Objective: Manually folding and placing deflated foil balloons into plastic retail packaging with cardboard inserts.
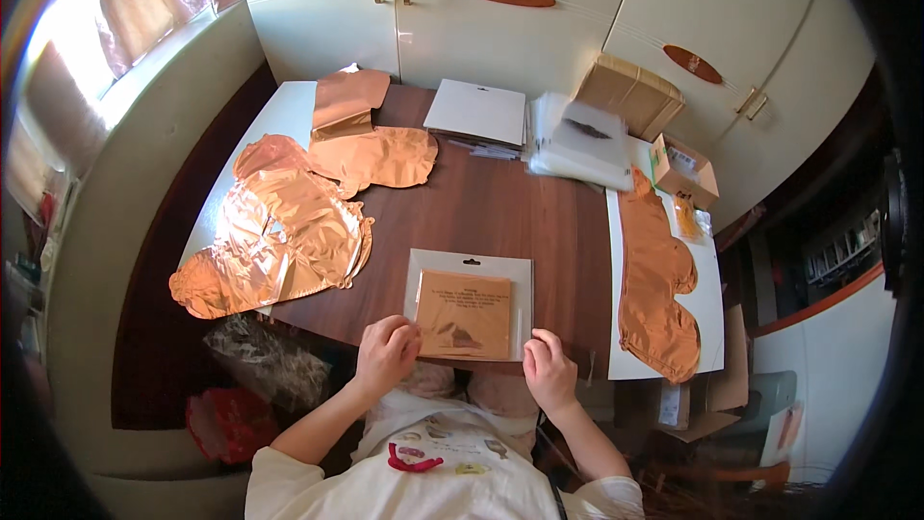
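The left hand (389, 351) and right hand (551, 366) are apart from each other, their curled fingers appearing to pinch the left and right sides of one clear packet (521, 303). The packet lies at the near edge of the bench (481, 221), hang hole toward the far side. Inside it, a flat copper-coloured piece (466, 316) with dark print already sits in front of a pale backing, so this one looks filled; whether its opening is sealed cannot be told.

Left of the packet, a large crumpled copper foil shape (289, 231) lies loose and unfolded, with a smaller foil piece (399, 156) just beyond it on the far side. On the right, a wavy-edged foil shape (659, 279) lies spread over a white sheet (707, 318). None of these is in a packet, so that portion appears not yet done.

Farther off, near the cabinets, a stack of pale cards (474, 111) rests beside a pile of clear sleeves (582, 149), both seemingly unused, with a cardboard box (630, 94) and a small open box (685, 171) to their right.
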Motion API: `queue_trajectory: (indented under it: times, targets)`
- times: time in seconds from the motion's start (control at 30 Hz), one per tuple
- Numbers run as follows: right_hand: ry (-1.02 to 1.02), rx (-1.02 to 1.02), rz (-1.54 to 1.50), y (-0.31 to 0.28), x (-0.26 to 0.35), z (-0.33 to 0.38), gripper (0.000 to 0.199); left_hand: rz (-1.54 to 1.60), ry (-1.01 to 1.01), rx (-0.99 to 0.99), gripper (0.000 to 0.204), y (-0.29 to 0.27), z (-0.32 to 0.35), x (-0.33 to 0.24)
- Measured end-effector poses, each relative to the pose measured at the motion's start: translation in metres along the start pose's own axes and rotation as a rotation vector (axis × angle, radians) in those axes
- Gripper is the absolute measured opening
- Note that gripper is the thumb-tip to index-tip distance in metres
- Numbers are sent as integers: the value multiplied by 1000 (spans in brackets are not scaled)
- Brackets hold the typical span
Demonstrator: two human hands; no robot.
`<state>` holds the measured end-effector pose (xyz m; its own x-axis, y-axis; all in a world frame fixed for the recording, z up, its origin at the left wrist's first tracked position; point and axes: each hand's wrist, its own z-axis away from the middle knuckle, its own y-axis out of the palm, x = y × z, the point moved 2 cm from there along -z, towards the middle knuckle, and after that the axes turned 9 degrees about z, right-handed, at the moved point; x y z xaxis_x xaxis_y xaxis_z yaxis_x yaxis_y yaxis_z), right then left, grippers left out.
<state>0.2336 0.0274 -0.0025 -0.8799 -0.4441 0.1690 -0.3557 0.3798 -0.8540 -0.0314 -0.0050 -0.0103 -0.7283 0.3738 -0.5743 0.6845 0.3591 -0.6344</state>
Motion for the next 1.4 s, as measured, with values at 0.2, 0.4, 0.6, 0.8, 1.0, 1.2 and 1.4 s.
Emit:
queue_trajectory:
  times: [0.2, 0.4, 0.6, 0.8, 1.0, 1.2, 1.4]
  targets:
    - [-307, -16, 91, -15, 35, -2, 23, -98, 108, 353, 58, 17, 3, -57]
    - [-305, 24, 89, 7, 31, 6, 25, -308, 175, 441, 69, 27, 7, -50]
    - [-196, 45, -63, 6, 26, 7, 25, -314, 76, 420, 76, 14, 13, -34]
    - [-188, 136, -228, -12, 29, 23, 23, -93, -18, 260, 57, -16, 34, -31]
    - [112, -27, -477, -27, 16, 34, 22, 392, -713, 17, 31, -17, 65, -1]
    - [414, 111, -650, -8, -9, 43, 42, 1184, -770, 58, 13, -5, 46, -9]
    - [553, 27, -1134, -11, -45, 4, 48, 680, -194, 121, 11, -21, -15, -20]
